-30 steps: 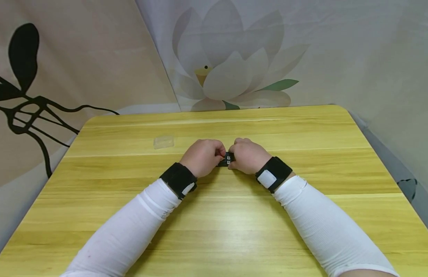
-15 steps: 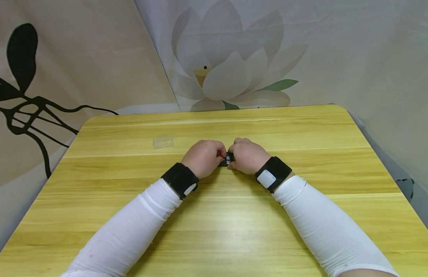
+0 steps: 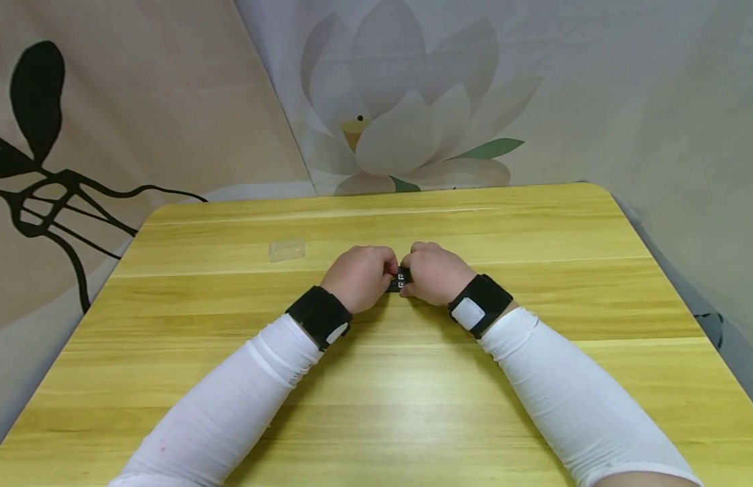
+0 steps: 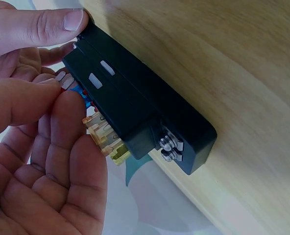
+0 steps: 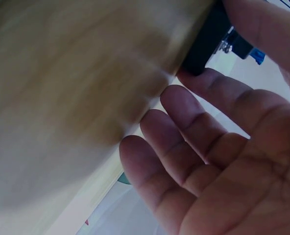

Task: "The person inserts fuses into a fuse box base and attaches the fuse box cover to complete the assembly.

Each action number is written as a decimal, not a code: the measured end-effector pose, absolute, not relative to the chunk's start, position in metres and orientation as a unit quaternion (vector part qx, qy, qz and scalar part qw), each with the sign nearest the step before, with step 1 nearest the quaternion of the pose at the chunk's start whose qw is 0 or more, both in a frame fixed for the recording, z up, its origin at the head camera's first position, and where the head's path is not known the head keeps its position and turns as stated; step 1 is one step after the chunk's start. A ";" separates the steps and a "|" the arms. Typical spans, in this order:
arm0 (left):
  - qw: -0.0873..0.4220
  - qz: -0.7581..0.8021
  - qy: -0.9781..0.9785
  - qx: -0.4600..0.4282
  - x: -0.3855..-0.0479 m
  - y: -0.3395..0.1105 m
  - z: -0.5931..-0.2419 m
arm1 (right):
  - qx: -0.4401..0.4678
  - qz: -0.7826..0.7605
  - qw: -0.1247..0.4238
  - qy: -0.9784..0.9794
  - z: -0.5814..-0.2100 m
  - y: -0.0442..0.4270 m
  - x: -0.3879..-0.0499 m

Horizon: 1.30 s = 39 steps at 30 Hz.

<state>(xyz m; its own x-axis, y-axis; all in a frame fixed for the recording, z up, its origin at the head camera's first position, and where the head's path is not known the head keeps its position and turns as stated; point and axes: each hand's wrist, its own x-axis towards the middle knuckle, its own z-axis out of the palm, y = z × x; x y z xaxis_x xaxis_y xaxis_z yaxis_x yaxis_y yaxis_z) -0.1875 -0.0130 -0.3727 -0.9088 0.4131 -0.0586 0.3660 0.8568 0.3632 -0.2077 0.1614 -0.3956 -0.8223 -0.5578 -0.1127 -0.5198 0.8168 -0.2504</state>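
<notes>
A black fuse block (image 4: 116,93) stands on the table between my hands, with screws (image 4: 170,147) at one end. Clear, yellow and blue blade fuses (image 4: 102,131) show along its far-facing side in the left wrist view. My left hand (image 3: 359,277) pinches a small fuse (image 4: 66,81) beside the block, its flat metal prongs showing and its body mostly covered by the fingers. Whether it touches the block I cannot tell. Around the block's right side, my right hand (image 3: 438,273) grips it with thumb and index finger, the other fingers (image 5: 157,132) spread beside it.
A clear plastic case or lid (image 3: 287,250) lies on the wooden table (image 3: 376,379), left of and beyond my hands. Behind the table's back edge hangs a curtain (image 3: 406,95) printed with a flower.
My left hand has shifted slightly right, closer to the right hand. A speck of red seen earlier at its fingertips is now hidden in the head view. The right hand stays nearly still.
</notes>
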 end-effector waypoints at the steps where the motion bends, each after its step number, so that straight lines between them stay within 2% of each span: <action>1: 0.068 0.174 0.962 0.202 -0.187 -0.013 -0.373 | -0.285 -0.105 0.090 0.949 -0.395 0.161 -0.208; 39: 0.067 0.151 0.967 0.195 -0.188 -0.009 -0.377 | -0.280 -0.104 0.088 0.950 -0.395 0.159 -0.205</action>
